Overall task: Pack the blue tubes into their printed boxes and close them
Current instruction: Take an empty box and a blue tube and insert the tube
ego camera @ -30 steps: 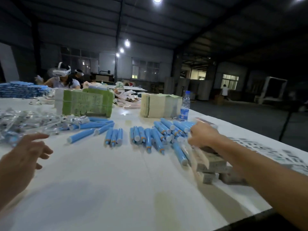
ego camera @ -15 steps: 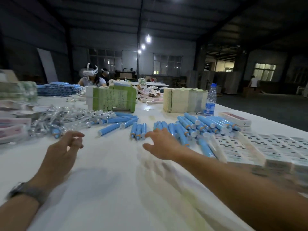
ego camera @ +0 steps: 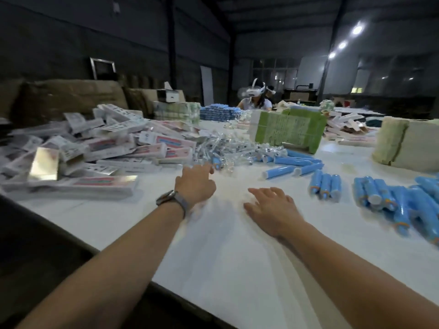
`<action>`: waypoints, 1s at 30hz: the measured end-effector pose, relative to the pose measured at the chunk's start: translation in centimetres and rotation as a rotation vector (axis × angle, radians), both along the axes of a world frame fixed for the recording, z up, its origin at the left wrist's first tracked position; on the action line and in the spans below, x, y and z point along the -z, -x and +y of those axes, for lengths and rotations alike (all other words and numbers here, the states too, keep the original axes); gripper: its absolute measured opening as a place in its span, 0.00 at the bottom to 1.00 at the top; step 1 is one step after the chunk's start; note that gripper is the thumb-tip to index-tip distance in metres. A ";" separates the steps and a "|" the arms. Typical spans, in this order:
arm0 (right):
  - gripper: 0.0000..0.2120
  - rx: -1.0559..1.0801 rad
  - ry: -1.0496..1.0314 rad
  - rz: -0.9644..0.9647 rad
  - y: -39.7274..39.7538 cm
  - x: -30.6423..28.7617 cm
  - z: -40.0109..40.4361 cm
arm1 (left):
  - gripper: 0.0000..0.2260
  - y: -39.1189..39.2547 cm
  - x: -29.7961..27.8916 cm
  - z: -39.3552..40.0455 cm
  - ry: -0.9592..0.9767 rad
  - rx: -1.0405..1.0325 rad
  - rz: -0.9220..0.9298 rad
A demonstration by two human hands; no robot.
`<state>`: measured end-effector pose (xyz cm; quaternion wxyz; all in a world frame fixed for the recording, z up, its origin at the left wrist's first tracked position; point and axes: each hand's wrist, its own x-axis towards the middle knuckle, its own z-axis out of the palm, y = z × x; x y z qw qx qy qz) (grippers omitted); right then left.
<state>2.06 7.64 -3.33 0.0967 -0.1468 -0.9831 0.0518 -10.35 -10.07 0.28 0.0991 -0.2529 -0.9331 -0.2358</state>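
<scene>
The view had swung to the left compared with half a second before: the heap of printed boxes [ego camera: 102,148], which was hardly seen then, now filled the left part of the white surface [ego camera: 237,269], and the blue tubes [ego camera: 389,200] had slid to the right edge of the view. The right hand [ego camera: 270,210], which had been just beside the tubes a moment earlier, was now well apart from them, low over the bare surface with its fingers [ego camera: 259,193] straight and released, holding nothing; whether it touched the surface I could not tell. The left hand [ego camera: 196,184] reached forward toward the pile of small clear packets [ego camera: 225,148], one finger stretched out near them, the others loosely bent; it also grasped nothing. A watch [ego camera: 167,198] was on that wrist. More tubes [ego camera: 292,162] lay loose behind the hands. In the background another person [ego camera: 255,98] with a headset sat at the far end.

I judge that the person turned to fetch a box or a packet first, so no tube was yet picked and the packing of this piece had not started
</scene>
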 end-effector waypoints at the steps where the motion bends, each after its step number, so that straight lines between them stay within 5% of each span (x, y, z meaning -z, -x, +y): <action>1: 0.28 -0.004 -0.003 0.004 0.1 0.0 -0.2 | 0.18 1.0 -0.7 -1.3 0.120 -0.029 0.021; 7: 0.27 -0.029 0.004 0.006 0.1 0.0 -0.7 | 0.41 5.6 -3.7 -10.4 1.013 -0.171 -0.146; 9: 0.27 -0.030 0.008 -0.002 0.2 0.0 -0.7 | 0.41 6.4 -3.6 -12.6 1.117 -0.187 -0.112; 12: 0.27 -0.027 0.017 0.004 0.2 0.0 -0.7 | 0.31 6.6 -3.4 -14.3 1.017 -0.158 0.017; 14: 0.27 -0.024 0.019 0.010 0.1 0.2 -0.7 | 0.30 5.6 -4.0 -13.5 0.825 -0.064 0.076; 17: 0.28 -0.016 0.034 0.031 0.1 0.1 -0.6 | 0.29 3.2 -6.5 -9.4 0.195 0.245 0.073; 22: 0.34 -0.111 0.151 0.193 -0.7 0.0 -0.9 | 0.17 -1.9 -8.8 -2.1 -0.669 0.628 -0.185; 26: 0.40 -0.187 0.320 0.262 -1.3 -0.3 -1.2 | 0.21 -3.0 -5.4 1.6 -1.085 0.572 -0.409; 30: 0.39 -0.203 0.397 0.230 -1.3 -0.5 -0.9 | 0.10 -3.1 -1.8 3.8 -1.406 0.436 -0.562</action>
